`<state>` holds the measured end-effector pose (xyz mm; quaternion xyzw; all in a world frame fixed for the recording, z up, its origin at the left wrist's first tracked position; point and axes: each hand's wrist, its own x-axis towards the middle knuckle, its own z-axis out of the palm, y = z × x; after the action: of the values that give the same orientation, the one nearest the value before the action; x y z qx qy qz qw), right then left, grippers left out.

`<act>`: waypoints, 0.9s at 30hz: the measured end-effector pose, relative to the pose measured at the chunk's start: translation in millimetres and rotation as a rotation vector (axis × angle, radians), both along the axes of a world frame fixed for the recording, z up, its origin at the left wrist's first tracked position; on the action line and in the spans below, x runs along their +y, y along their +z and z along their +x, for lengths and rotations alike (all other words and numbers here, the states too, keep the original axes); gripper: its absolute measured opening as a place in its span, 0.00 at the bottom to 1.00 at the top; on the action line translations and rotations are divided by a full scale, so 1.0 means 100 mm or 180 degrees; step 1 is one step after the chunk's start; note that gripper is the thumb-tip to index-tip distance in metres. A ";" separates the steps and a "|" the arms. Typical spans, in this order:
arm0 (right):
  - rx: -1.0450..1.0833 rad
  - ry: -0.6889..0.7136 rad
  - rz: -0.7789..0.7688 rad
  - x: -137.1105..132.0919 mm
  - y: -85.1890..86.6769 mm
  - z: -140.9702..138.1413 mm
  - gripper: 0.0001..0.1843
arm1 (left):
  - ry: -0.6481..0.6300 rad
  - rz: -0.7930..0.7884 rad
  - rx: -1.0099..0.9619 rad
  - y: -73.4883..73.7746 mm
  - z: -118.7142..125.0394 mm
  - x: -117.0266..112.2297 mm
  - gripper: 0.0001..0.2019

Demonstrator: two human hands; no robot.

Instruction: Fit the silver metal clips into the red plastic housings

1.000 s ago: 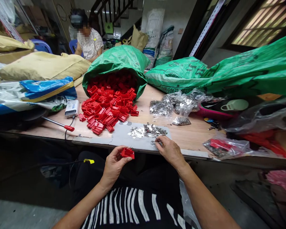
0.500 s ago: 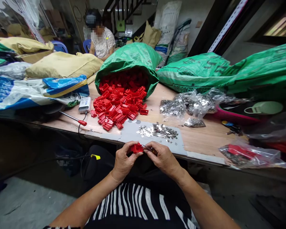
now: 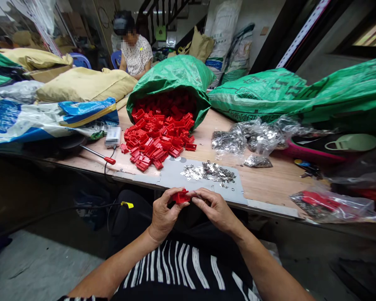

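My left hand [image 3: 163, 213] is closed around a small red plastic part [image 3: 180, 196], held just below the table's front edge. My right hand [image 3: 213, 209] meets it from the right, fingertips pinched against the part; anything small between them is hidden. Just beyond my hands lies a grey mat [image 3: 175, 177] with a scatter of small silver metal pieces [image 3: 208, 172]. Farther back, a pile of red plastic parts [image 3: 158, 140] spills from an open green sack [image 3: 172, 77].
Clear bags of metal pieces [image 3: 247, 140] lie to the right, more green sacks [image 3: 301, 98] behind them. A red-handled screwdriver [image 3: 97, 154] and a small white device [image 3: 113, 136] rest at the left. Another person [image 3: 134, 52] sits across the table.
My right hand left the metal pieces on the mat and came to the red part. My left hand rose and both hands now press together at the part.
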<state>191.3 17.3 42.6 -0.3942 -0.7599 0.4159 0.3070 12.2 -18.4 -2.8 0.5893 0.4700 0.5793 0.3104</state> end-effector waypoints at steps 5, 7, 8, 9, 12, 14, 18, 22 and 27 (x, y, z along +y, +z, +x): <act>0.0217 -0.0341 -0.0369 0.03 -0.05 0.08 0.11 | -0.0008 0.0014 -0.0086 0.00 0.01 0.01 0.17; 0.0219 -0.0280 -0.0478 0.03 -0.10 0.06 0.11 | -0.0045 0.0033 -0.0131 -0.01 0.02 0.01 0.18; 0.0232 -0.0253 -0.0520 0.03 -0.11 0.04 0.11 | -0.0074 0.0053 -0.0142 -0.01 0.03 0.01 0.18; 0.0258 -0.0239 -0.0559 0.03 -0.13 0.02 0.11 | -0.0099 0.0081 -0.0133 -0.02 0.03 0.00 0.18; 0.0430 -0.0249 -0.0734 0.04 -0.15 -0.04 0.13 | -0.0143 0.0173 0.0003 -0.02 0.03 -0.01 0.18; 0.0619 -0.0220 -0.0929 0.05 -0.15 -0.06 0.14 | -0.0123 0.0245 0.0133 -0.01 0.03 -0.03 0.18; 0.0924 -0.0076 -0.1396 0.06 -0.16 -0.08 0.19 | -0.0071 0.0421 0.0379 -0.01 0.04 -0.05 0.18; 0.0933 -0.0116 -0.1675 0.07 -0.22 -0.08 0.21 | -0.0097 0.0282 0.0390 0.00 0.06 -0.02 0.16; 0.0475 -0.0281 -0.1218 0.16 -0.24 -0.05 0.16 | -0.0262 -0.0186 0.0513 0.03 -0.01 0.19 0.14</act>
<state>186.4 33.5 18.7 -0.4463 -0.6241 0.5669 0.2999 11.5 0.1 -0.2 0.6435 0.4855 0.5027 0.3121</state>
